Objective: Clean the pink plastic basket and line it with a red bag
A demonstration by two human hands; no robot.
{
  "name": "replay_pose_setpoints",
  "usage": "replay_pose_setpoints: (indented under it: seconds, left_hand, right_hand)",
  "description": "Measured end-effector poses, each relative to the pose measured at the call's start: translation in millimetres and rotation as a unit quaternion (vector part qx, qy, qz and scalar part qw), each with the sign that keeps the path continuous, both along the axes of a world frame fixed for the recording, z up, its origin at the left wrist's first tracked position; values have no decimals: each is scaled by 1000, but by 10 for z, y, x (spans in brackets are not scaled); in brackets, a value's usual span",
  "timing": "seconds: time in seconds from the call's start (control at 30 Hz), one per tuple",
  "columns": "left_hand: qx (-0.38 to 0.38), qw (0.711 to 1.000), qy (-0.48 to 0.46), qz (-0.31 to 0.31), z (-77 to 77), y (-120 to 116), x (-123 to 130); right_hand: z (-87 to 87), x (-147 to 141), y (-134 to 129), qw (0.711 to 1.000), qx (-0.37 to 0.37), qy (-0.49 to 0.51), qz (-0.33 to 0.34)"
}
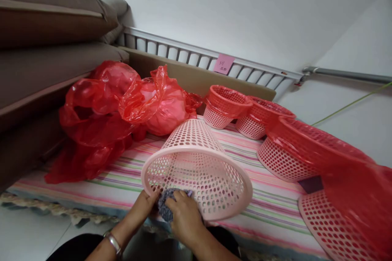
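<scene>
A pale pink perforated plastic basket (235,208) lies tipped on its side on the striped sheet, its mouth facing me. My left hand (150,200) grips the basket's rim at the lower left. In my right hand (183,212) is a bunched grey-blue cloth (165,211), pressed against the inside of the basket near the rim. The cloth also sits close to my left fingers, and part of it is hidden under my right hand.
Several pink baskets lined with red plastic bags (290,142) stand along the right. Filled red plastic bags (165,106) lie at the left, beside stacked brown cushions (55,20). Behind are a white radiator (171,51) with a pink note (223,63) and a pipe (346,74).
</scene>
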State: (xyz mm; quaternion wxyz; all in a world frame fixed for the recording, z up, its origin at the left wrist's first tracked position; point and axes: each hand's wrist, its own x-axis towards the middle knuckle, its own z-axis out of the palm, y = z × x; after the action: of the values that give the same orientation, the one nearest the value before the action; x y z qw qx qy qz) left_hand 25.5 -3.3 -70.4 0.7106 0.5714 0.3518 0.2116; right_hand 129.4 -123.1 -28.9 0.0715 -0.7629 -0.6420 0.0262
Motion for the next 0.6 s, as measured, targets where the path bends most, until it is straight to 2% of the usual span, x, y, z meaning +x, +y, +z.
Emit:
replay_pose_setpoints:
  seconds: [0.13,0.33,0.47,0.6]
  left_hand:
    - [-42,999,33,-10,-37,-15,20]
    - [-89,994,57,-11,-75,0,39]
    - [-102,993,53,-20,-24,-14,38]
    - [-105,993,18,-46,50,-68,44]
  right_hand:
    - [46,146,243,998,33,-22,-43]
    - [62,700,966,984,78,-62,-145]
    - [17,1106,1377,970,103,-62,-210]
    - [-14,1310,1606,960,136,-60,-239]
